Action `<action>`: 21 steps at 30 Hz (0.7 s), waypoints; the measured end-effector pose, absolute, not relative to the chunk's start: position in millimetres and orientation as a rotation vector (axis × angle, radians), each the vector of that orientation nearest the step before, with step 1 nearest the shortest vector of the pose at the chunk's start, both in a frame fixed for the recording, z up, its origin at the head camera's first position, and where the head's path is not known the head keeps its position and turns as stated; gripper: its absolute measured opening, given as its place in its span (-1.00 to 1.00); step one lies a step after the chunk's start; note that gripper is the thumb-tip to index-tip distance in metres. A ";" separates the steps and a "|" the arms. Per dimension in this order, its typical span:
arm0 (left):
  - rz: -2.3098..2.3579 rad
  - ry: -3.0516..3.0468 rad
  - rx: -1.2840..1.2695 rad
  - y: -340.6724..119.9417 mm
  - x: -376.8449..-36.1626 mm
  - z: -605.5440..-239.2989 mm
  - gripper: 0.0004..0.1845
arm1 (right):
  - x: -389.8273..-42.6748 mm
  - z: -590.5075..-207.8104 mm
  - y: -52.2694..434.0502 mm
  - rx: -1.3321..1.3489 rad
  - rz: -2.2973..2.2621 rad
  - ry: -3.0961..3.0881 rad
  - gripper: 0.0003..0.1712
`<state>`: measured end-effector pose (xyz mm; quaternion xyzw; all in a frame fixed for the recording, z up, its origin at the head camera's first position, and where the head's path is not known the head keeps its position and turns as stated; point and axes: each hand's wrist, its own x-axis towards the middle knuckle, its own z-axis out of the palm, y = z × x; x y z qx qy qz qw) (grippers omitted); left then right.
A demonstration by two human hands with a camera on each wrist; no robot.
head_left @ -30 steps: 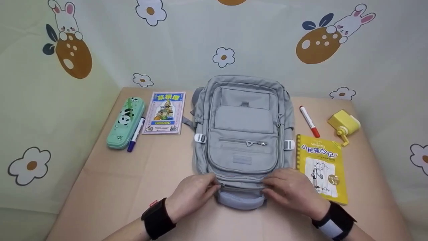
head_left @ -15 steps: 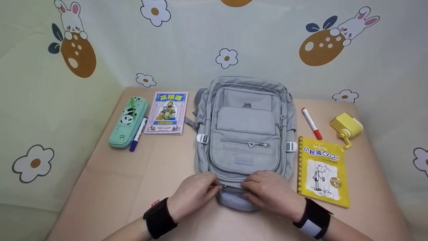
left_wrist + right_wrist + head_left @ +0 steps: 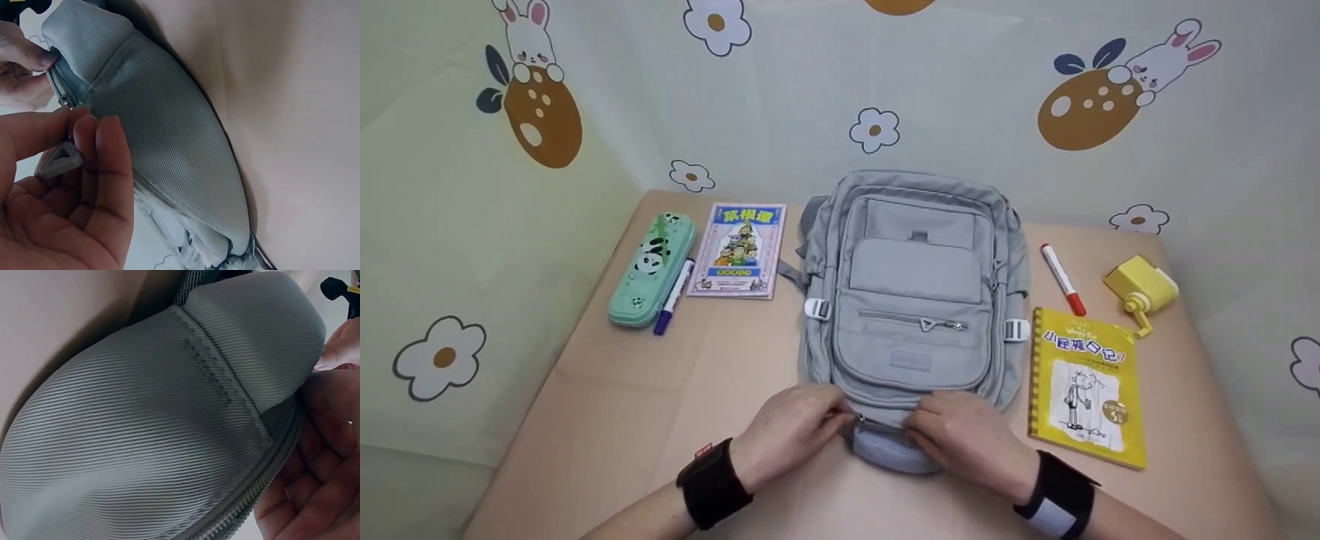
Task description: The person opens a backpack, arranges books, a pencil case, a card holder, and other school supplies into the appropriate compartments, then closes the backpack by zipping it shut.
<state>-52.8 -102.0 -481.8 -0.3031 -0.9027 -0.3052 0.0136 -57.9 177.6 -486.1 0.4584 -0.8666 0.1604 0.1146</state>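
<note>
A grey backpack point(image 3: 919, 270) lies on its back, its top handle point(image 3: 894, 452) towards me. At the zipper along that near end, my left hand point(image 3: 799, 429) pinches a triangular zipper pull point(image 3: 62, 160); the slider point(image 3: 66, 101) shows just past the fingertips in the left wrist view. My right hand point(image 3: 969, 439) pinches the fabric edge beside the same zipper, a short way right of the left hand. In the right wrist view its fingers point(image 3: 315, 478) curl at the edge next to the zipper teeth point(image 3: 236, 517).
On the left lie a green panda pencil case point(image 3: 652, 270), a purple-capped marker point(image 3: 675, 296) and a pink-bordered book point(image 3: 737, 251). A yellow book point(image 3: 1087, 386), a red-capped marker point(image 3: 1063, 279) and a yellow crank-handled pencil sharpener point(image 3: 1140, 285) lie right. A patterned cloth point(image 3: 780, 97) hangs behind the table.
My right hand has moved left along the zipper edge, closer to the left hand, and uncovered the yellow book's lower corner. The left hand keeps its hold at the zipper's left end.
</note>
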 end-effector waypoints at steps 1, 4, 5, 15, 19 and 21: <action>-0.941 -2.810 -0.943 -104.1 -53.6 -481.6 -0.92 | -57.6 -486.3 177.8 1.342 0.468 -2.531 -0.86; -0.903 -2.809 -0.926 -112.0 -56.7 -481.3 -0.94 | -56.6 -486.0 178.3 1.331 0.467 -2.517 -0.88; -0.894 -2.810 -0.915 -115.2 -57.9 -481.5 -0.94 | -56.4 -485.8 178.4 1.328 0.464 -2.515 -0.88; -0.873 -2.854 -0.713 -144.1 -70.0 -489.5 -0.94 | -55.7 -482.8 178.0 1.331 0.473 -2.567 -0.90; -0.865 -2.872 -0.688 -145.4 -70.7 -490.5 -0.93 | -56.1 -482.4 177.3 1.334 0.483 -2.593 -0.91; -0.867 -2.876 -0.688 -145.5 -70.3 -490.2 -0.93 | -56.7 -482.1 177.0 1.334 0.492 -2.599 -0.91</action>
